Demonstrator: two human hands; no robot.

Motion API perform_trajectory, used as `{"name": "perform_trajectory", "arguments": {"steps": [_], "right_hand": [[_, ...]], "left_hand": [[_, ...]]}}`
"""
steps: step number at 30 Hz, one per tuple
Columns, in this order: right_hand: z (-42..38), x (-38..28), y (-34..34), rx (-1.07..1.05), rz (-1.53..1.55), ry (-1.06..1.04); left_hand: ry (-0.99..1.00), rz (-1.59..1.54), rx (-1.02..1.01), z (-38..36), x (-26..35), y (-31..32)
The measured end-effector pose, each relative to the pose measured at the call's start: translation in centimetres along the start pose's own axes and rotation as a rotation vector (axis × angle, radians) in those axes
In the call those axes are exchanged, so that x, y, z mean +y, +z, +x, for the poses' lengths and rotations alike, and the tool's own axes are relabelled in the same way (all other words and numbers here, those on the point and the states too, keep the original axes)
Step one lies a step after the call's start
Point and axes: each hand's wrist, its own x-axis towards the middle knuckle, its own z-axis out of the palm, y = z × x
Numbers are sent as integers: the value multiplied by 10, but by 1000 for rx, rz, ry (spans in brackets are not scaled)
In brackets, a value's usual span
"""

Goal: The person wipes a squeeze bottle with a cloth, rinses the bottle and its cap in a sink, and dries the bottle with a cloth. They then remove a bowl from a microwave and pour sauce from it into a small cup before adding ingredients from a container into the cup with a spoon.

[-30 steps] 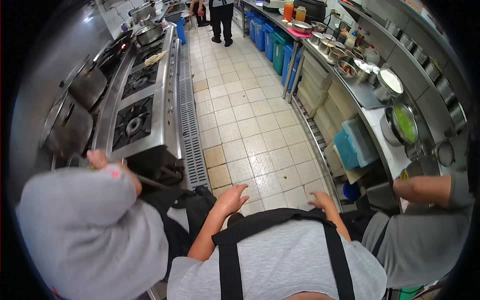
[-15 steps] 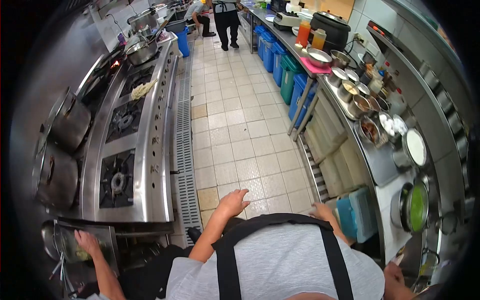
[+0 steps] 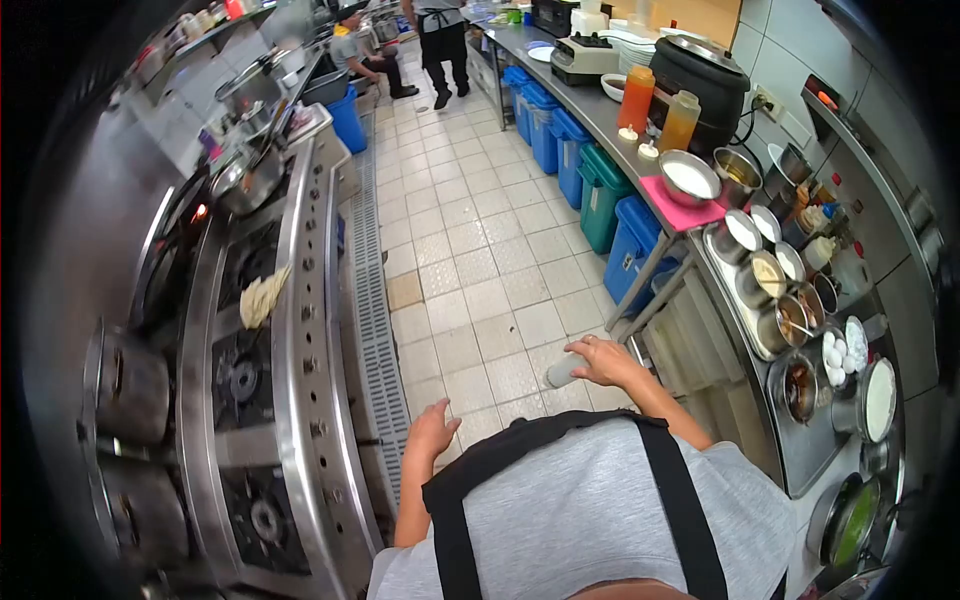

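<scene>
My right hand is out over the tiled floor in front of my apron, its fingers closed round a pale cylindrical container. The container is tilted, and its exact kind is hard to make out. Lower and to the left, my left hand holds nothing, with thumb and fingers apart. It hangs above the floor near the drain grating, not touching the stove.
A gas stove with a cloth runs along the left; flame shows farther back. Blue bins and a green bin stand beneath the right counter, which bears sauce bottles and metal pots. Two people are ahead.
I have moved forward along the aisle. My right hand has come up and forward, showing the pale container. Two other people's hands at the lower left and right have left view.
</scene>
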Motion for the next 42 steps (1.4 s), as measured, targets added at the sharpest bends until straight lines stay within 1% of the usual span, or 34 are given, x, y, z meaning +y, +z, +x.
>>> {"name": "perform_trajectory", "arguments": {"steps": [2,6,8,9,12,15,16,17,18,19,20,21,23,24,26,27,28,29,30,31,32,33,34,35,36,37,38,39,41,42], "right_hand": [[32,28,-16,80,-5,26],[92,66,-66,192,1,223],[129,88,-88,233,-8,336],[151,100,-97,242,-28,329],[216,129,-135,250,-97,291],[283,147,-195,38,-2,164],[309,175,-204,44,50,37],[335,203,-217,19,113,20],[359,229,-232,64,137,58],[379,246,-250,170,67,222],[403,269,-260,282,-191,456],[422,261,-283,383,-352,519],[466,262,-309,402,-375,481],[490,265,-317,374,-325,478],[534,271,-328,315,-215,483],[555,269,-331,364,-239,517],[576,264,-337,416,-265,556],[597,262,-345,473,-299,594],[620,266,-343,534,-336,514],[643,255,-348,593,-249,447],[671,238,-349,654,-166,375],[700,218,-350,709,-81,301],[727,199,-352,718,-70,251],[753,181,-352,728,-58,203],[779,172,-347,775,-39,96],[807,167,-340,822,-22,-13],[834,162,-333,819,19,-112],[860,161,-329,815,60,-214],[904,164,-342,589,177,-191],[926,171,-351,472,232,-186]], "left_hand": [[65,30,20,62,15,-25],[258,-11,-8,180,59,-73],[287,-5,-10,239,69,-90],[299,-9,-9,265,73,-95],[235,9,16,341,66,-105],[146,-4,-32,398,60,-125],[127,-44,-15,417,58,-132],[99,-62,-3,435,55,-140],[69,-83,3,450,54,-148],[38,-107,10,463,52,-154],[0,-158,8,478,48,-161],[-34,-169,6,494,40,-165],[-100,-192,6,531,15,-166],[-111,-151,-14,554,-5,-161],[-110,-122,-26,602,-20,-176],[-110,-99,-44,621,-27,-187],[-99,-112,-62,642,-19,-212],[-73,-165,-81,672,-16,-231],[-45,-219,-99,702,-12,-248],[-16,-273,-117,732,0,-270],[84,-360,-116,760,17,-289],[161,-551,-212,800,23,-295],[233,-744,-312,839,32,-299],[194,-945,-418,863,62,-321],[150,-1141,-524,882,97,-347],[148,-1414,-607,904,125,-364],[137,-1687,-687,929,144,-373],[154,-1765,-660,960,154,-378],[200,-1924,-595,1027,166,-383],[182,-1921,-505,1069,158,-381]]}}
